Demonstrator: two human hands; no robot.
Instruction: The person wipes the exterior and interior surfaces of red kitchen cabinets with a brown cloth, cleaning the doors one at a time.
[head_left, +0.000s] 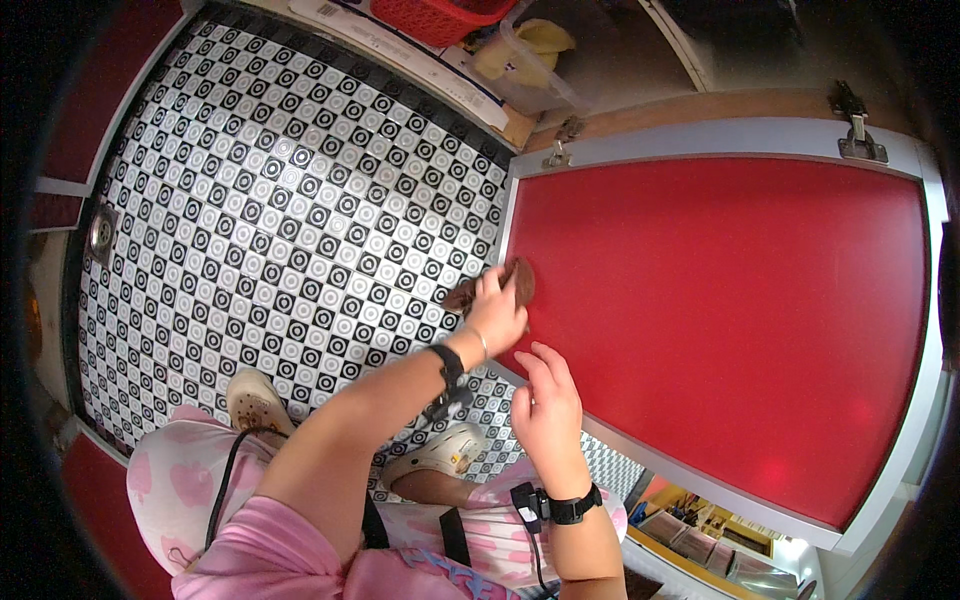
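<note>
A cabinet door with a red panel (712, 322) and a silver-grey frame (720, 136) stands swung open before me. My left hand (496, 311) holds a bunched brown cloth (523, 281) against the door's left frame edge and the nearby panel. Part of the cloth hangs out to the left, over the tiled floor. My right hand (551, 397) is just below and to the right, in front of the door's lower edge. Its fingers are slightly apart and it holds nothing; I cannot tell whether the fingertips touch the panel.
Metal hinges (861, 142) join the door to a wooden cabinet edge. Above are a red plastic basket (442, 21) and a clear container (517, 64) with a yellow item. Below the door is an open drawer or shelf (690, 540) with utensils. Patterned tiles (300, 202) cover the floor.
</note>
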